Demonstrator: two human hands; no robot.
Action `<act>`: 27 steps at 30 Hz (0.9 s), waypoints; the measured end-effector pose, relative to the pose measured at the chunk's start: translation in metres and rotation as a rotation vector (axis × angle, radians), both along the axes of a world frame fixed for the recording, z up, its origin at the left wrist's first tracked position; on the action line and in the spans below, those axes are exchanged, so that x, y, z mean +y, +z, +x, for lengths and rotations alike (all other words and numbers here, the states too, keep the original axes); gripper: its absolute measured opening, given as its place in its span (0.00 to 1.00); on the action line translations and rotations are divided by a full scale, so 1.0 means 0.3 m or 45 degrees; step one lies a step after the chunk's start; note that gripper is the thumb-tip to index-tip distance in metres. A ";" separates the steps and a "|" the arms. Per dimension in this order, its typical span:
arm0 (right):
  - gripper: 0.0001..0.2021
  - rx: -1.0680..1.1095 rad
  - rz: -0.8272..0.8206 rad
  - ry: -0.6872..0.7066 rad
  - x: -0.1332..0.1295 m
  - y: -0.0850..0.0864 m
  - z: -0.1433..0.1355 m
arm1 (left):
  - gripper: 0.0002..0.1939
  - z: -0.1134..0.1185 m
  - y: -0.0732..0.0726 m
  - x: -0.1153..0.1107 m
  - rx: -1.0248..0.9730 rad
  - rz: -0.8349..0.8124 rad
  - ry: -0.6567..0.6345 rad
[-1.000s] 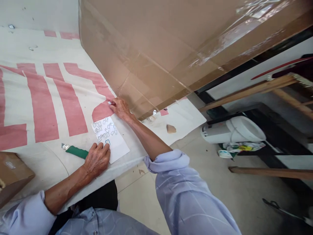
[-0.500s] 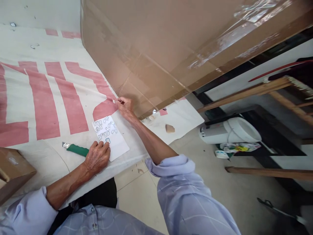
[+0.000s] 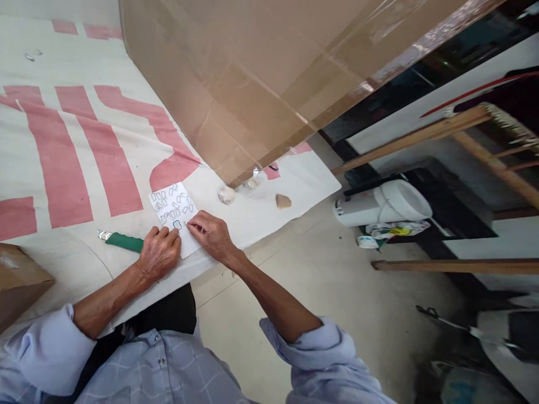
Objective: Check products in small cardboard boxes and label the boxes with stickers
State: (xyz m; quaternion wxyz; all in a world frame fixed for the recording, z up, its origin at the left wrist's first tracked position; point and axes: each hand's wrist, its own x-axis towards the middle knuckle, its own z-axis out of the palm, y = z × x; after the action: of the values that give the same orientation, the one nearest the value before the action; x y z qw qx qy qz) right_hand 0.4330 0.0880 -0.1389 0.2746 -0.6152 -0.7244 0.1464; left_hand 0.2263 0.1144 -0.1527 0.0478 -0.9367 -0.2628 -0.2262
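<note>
A white sheet of paper (image 3: 189,245) lies on the table, with several small dark-outlined rectangles (image 3: 172,196) on its upper part. One blue-edged rectangle (image 3: 177,224) sits lower, between my hands. My left hand (image 3: 159,251) rests over the sheet's left edge, its fingers bent and bunched; what lies under them is hidden. Beside it is a green-handled utility knife (image 3: 124,242), blade end pointing left, the other end hidden by the hand. Over the sheet's right side my right hand (image 3: 213,235) pinches a tiny pale piece (image 3: 186,223), too small to name.
A large taped cardboard box (image 3: 236,84) stands on the red-and-white cloth (image 3: 71,168). Crumpled clear bits (image 3: 226,194) and a brown scrap (image 3: 283,201) lie right of it. A smaller carton (image 3: 21,280) is at left. A white bucket (image 3: 383,202) and wooden bars (image 3: 455,266) are at right.
My right hand has drawn back from the large box's near corner to the sheet, still pinching. A crumpled clear bit by the box now shows. My left hand stays by the knife; the view has shifted.
</note>
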 end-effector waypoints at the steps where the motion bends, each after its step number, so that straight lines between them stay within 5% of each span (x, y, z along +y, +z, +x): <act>1: 0.10 -0.076 0.033 0.001 0.002 -0.013 0.001 | 0.12 0.000 0.000 0.000 0.001 0.002 -0.001; 9: 0.13 -0.457 0.172 0.074 0.024 -0.066 -0.015 | 0.10 -0.004 0.002 0.003 0.026 0.000 -0.005; 27: 0.16 -0.400 0.311 0.021 -0.042 -0.117 -0.037 | 0.08 -0.009 0.037 0.016 -0.070 0.101 0.007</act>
State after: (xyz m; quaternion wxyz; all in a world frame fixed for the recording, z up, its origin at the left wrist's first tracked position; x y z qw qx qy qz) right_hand 0.4218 0.0755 -0.1739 0.2294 -0.5867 -0.7757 -0.0382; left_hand 0.2237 0.1193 -0.1416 0.0784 -0.9267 -0.2575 -0.2621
